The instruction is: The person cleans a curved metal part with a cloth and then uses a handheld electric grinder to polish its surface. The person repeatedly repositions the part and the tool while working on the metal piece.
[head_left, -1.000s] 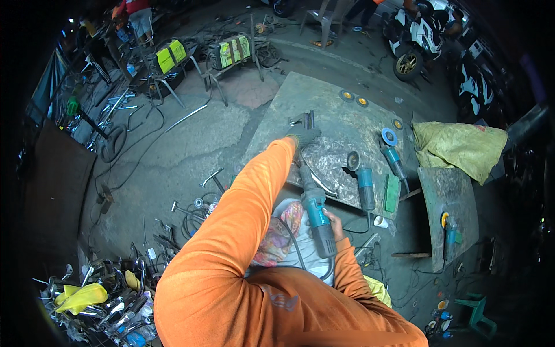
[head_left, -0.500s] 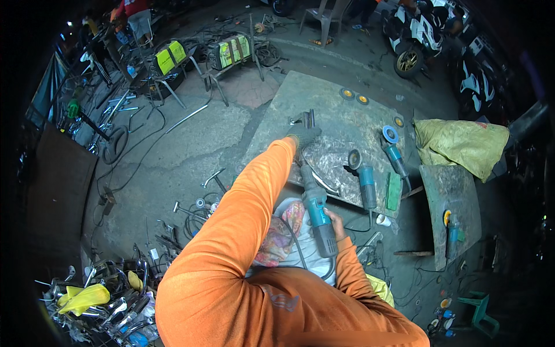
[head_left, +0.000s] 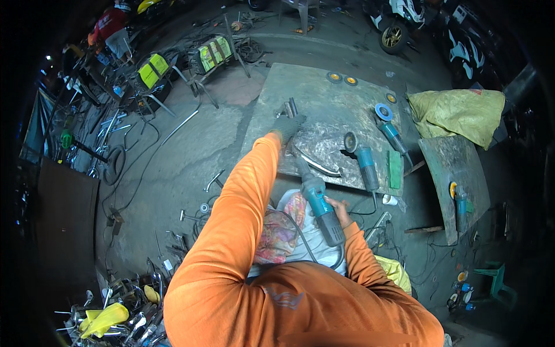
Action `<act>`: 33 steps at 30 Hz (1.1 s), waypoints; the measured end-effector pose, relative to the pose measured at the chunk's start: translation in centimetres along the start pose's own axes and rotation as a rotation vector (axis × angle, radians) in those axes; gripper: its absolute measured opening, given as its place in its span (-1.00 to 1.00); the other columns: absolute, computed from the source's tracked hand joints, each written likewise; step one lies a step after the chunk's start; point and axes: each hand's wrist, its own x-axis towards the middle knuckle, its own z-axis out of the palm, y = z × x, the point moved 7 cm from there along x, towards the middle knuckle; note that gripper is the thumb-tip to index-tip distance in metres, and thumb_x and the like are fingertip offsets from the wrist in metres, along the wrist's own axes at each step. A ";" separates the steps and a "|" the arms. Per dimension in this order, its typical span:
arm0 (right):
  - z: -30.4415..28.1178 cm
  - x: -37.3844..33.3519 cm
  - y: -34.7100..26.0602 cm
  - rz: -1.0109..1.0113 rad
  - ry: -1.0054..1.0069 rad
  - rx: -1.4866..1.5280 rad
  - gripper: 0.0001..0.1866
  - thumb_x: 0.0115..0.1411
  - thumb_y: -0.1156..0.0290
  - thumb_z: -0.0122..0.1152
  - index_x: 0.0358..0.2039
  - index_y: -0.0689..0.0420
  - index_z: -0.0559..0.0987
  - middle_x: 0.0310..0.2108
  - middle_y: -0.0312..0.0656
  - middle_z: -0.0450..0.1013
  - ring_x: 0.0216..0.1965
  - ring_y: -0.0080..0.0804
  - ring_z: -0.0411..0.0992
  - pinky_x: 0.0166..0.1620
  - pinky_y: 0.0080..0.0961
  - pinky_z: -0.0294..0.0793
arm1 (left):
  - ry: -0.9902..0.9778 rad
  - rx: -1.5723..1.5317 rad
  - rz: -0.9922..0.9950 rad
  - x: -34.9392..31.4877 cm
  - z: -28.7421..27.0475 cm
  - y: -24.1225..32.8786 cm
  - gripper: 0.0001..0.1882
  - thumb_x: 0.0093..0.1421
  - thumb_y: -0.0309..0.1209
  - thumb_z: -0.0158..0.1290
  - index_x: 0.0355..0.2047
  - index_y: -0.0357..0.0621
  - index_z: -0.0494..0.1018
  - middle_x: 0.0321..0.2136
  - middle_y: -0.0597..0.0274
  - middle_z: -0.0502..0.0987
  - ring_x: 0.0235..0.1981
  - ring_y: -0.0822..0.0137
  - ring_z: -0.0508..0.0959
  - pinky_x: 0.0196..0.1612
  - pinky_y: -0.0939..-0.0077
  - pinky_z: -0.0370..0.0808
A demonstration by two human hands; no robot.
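My left hand [head_left: 287, 127], in a dark glove, is closed around a short metal piece [head_left: 291, 107] over the worktable [head_left: 272, 87]. Beside my lap, a teal and dark grey straight grinder [head_left: 322, 211] points its nose toward the table and that glove. Bare fingers of my right hand [head_left: 341, 213] press against the grinder's right side; some are hidden behind its body. A curved shiny metal strip [head_left: 317, 163] lies near the table's front edge, just right of the grinder's nose.
Two angle grinders [head_left: 365, 165] [head_left: 393, 134] and a green block [head_left: 395, 169] lie on the table's right. Yellow-centred discs [head_left: 334, 77] sit at its far edge. A yellowish sack [head_left: 457, 113] is at right. Metal parts [head_left: 130, 312] are piled lower left; cords cross the floor.
The whole view has shifted and turned slightly, so the table sits further left and higher. Both hands keep nearly the same hold on the metal piece and the grinder.
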 end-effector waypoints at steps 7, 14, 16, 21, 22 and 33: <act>-0.5 -0.2 0.8 0.042 -0.029 0.085 -0.40 0.37 0.02 0.01 0.22 0.23 0.39 -0.21 0.22 0.58 -0.39 -0.01 0.63 -0.34 -0.17 0.70 | 0.015 0.101 0.022 0.9 -0.2 0.0 -0.16 0.14 0.04 0.20 0.09 -0.62 0.45 0.02 -0.24 0.59 0.02 -0.04 0.63 0.08 0.26 0.51; -0.9 0.7 0.6 0.042 -0.041 0.127 -0.41 0.41 0.02 -0.05 0.23 0.23 0.38 -0.17 0.24 0.58 -0.42 0.05 0.62 -0.35 -0.11 0.67 | 0.026 0.062 0.020 -0.1 0.4 1.0 -0.20 0.13 0.02 0.22 0.11 -0.52 0.47 0.05 -0.23 0.58 0.05 -0.02 0.61 0.10 0.25 0.49; -1.5 0.4 0.9 0.050 -0.017 0.160 -0.40 0.40 0.03 -0.03 0.26 0.22 0.37 -0.17 0.25 0.57 -0.41 0.04 0.62 -0.37 -0.13 0.69 | 0.048 0.068 -0.014 -1.0 0.4 1.3 -0.23 0.14 0.00 0.22 0.11 -0.50 0.48 0.03 -0.20 0.59 0.05 0.01 0.61 0.10 0.24 0.49; -1.4 0.0 1.2 0.024 -0.119 0.142 -0.40 0.43 0.01 -0.08 0.27 0.22 0.35 -0.16 0.26 0.56 -0.37 0.06 0.61 -0.34 -0.09 0.68 | 0.145 0.054 0.047 0.2 1.0 0.9 -0.28 0.10 0.06 0.24 -0.06 -0.48 0.57 -0.15 -0.15 0.66 -0.14 0.06 0.67 -0.07 0.25 0.55; -1.7 0.2 1.1 0.018 -0.074 0.111 -0.40 0.43 0.01 -0.08 0.27 0.22 0.34 -0.16 0.27 0.56 -0.37 0.06 0.61 -0.34 -0.07 0.68 | 0.176 0.084 0.047 1.1 1.2 0.5 -0.28 0.10 0.05 0.24 -0.05 -0.48 0.57 -0.15 -0.14 0.66 -0.14 0.06 0.67 -0.07 0.25 0.55; -2.5 0.7 1.3 0.084 -0.192 0.370 -0.40 0.44 -0.01 -0.07 0.32 0.14 0.27 -0.11 0.37 0.52 -0.39 0.11 0.61 -0.37 -0.05 0.69 | 0.175 0.199 0.026 4.1 1.4 -1.0 -0.33 0.10 0.07 0.21 -0.11 -0.40 0.61 -0.16 -0.05 0.67 -0.16 0.14 0.67 -0.06 0.29 0.54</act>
